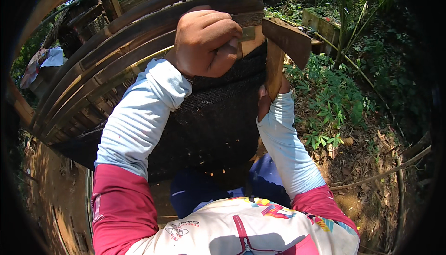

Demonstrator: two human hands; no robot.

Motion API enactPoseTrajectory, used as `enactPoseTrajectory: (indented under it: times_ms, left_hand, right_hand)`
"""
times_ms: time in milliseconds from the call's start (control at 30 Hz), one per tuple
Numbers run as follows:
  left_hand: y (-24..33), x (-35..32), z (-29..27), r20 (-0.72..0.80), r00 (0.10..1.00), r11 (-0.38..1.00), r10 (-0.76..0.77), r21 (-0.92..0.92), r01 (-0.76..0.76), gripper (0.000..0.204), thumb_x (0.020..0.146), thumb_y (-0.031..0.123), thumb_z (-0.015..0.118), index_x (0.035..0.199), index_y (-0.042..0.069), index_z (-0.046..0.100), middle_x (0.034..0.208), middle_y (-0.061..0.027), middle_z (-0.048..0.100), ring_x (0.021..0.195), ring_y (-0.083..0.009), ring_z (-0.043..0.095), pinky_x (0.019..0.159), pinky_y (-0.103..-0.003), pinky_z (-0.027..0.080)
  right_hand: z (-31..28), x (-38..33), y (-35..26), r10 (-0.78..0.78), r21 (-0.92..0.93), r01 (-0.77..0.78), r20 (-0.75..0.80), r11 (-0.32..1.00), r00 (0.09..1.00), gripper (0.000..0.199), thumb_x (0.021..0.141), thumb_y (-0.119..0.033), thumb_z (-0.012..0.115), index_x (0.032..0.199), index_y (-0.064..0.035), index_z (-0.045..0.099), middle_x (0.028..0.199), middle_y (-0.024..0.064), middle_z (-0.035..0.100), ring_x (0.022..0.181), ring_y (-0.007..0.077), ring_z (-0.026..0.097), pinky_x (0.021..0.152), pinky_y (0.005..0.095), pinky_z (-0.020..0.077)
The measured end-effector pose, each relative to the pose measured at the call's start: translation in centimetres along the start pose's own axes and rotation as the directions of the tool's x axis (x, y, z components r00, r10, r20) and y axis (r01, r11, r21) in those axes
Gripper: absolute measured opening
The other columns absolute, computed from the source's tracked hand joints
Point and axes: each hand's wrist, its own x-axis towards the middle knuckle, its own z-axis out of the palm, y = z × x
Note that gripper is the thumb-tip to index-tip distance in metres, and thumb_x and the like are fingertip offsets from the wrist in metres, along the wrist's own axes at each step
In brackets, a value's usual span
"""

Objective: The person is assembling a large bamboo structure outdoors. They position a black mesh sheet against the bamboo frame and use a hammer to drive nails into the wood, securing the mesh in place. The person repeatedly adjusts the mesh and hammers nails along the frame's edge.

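My right hand [264, 102] grips the wooden handle of a hatchet [274, 68], held upright with its dark, rusty head at the top and the blade edge turned to the right. Much of that hand is hidden behind the handle and the pale blue sleeve. To the left, my left hand [206, 42] is closed in a fist in front of the bamboo slats [153, 29]. Whatever its fingers hold, if anything, is hidden. Below both hands, black mesh cloth [211, 120] hangs along the slatted structure.
Long curved bamboo poles and slats run across the upper left. A white and patterned cloth [52, 58] lies at the far left. Green leafy plants [332, 94] and dry leaves cover the ground on the right, with a thin branch [385, 173] crossing there.
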Motion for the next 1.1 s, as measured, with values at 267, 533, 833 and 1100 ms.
enactPoseTrajectory:
  times_ms: [267, 533, 833, 1100]
  left_hand:
    - [-0.4, -0.6, 0.5, -0.017, 1.0, 0.997, 0.015, 0.081, -0.013, 0.012, 0.062, 0.004, 0.056, 0.074, 0.001, 0.059, 0.062, -0.0103, 0.053, 0.052, -0.0279, 0.054, 0.051, -0.036, 0.045]
    - [0.1, -0.1, 0.6, -0.039, 0.999, 0.999, -0.021, 0.037, 0.023, 0.01, 0.063, 0.003, 0.055, 0.072, 0.001, 0.057, 0.062, -0.0107, 0.052, 0.052, -0.0286, 0.054, 0.05, -0.036, 0.045]
    - [-0.5, -0.2, 0.8, -0.073, 0.997, 1.0, 0.005, 0.021, -0.004, 0.009, 0.062, 0.003, 0.054, 0.071, 0.002, 0.056, 0.061, -0.0102, 0.051, 0.051, -0.0283, 0.053, 0.049, -0.036, 0.044]
    - [-0.4, -0.2, 0.7, -0.067, 0.998, 1.0, 0.005, 0.031, -0.003, 0.01, 0.061, 0.004, 0.056, 0.071, 0.002, 0.056, 0.061, -0.0104, 0.051, 0.051, -0.0287, 0.053, 0.05, -0.036, 0.044]
  right_hand:
    - [-1.9, 0.8, -4.7, -0.177, 0.382, 0.217, -0.137, 0.899, 0.975, 0.029, 0.093, -0.013, 0.065, 0.117, -0.0073, 0.048, 0.082, 0.0073, 0.055, 0.068, 0.0134, 0.055, 0.059, 0.0269, 0.0474]
    - [-1.5, 0.0, -2.6, 0.132, 0.287, -0.081, -0.162, 0.954, 0.978, 0.038, 0.095, -0.004, 0.056, 0.13, -0.007, 0.041, 0.098, 0.0075, 0.056, 0.08, 0.0121, 0.054, 0.071, 0.026, 0.0464]
    - [-1.1, 1.3, -2.9, -0.126, -0.345, 0.11, -0.024, 0.932, 0.992, 0.049, 0.093, -0.007, 0.061, 0.137, -0.0099, 0.039, 0.095, 0.0062, 0.055, 0.078, 0.0132, 0.053, 0.074, 0.0239, 0.0455]
    - [-1.5, 0.8, -3.7, -0.308, 0.342, 0.375, -0.234, 0.862, 0.922, 0.049, 0.091, -0.003, 0.061, 0.136, -0.0073, 0.042, 0.098, 0.0095, 0.056, 0.08, 0.0169, 0.056, 0.075, 0.0277, 0.0472]
